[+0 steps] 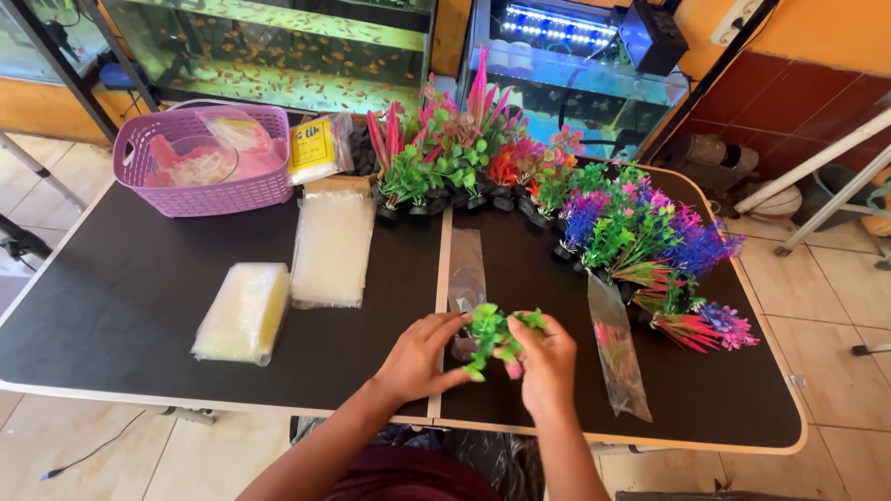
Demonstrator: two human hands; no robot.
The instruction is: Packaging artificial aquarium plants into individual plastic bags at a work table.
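our hands cover the base of the green plant (492, 336), so we cannot tell how it is gripped; the left hand (418, 357) hides the lower end of the clear bag (466, 269); our forearms run off the bottom edge; the basket (204, 190) holds pink and white things too blurred behind plastic to name; the tanks (278, 46) are cut by the top edge, their fish mere specks; the plant row (483, 158) hides the table's far rim (93, 199).
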